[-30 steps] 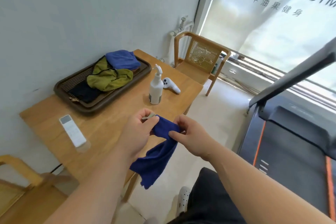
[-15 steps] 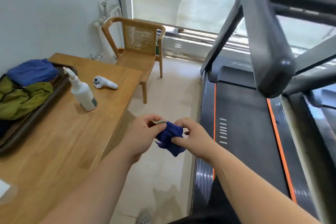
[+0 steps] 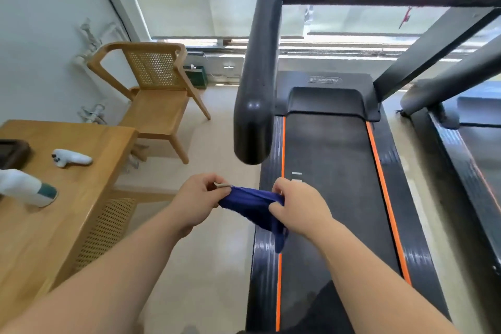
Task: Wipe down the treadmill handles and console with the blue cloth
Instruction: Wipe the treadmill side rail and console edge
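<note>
Pale floor tiles run between a wooden table [image 3: 67, 225] on your left and the black treadmill belt with orange stripes [image 3: 333, 184] ahead. Your left hand [image 3: 196, 203] and right hand [image 3: 298, 206] each pinch an end of the dark blue cloth [image 3: 252, 205], stretched between them. It hangs below the treadmill's rounded black left handle [image 3: 256, 89], apart from it.

Two bare forearms with no sleeves in view, left hand [image 3: 199, 203] and right hand [image 3: 301, 207] without gloves, rings or watch, short plain nails, dark clothing barely visible at bottom edge
</note>
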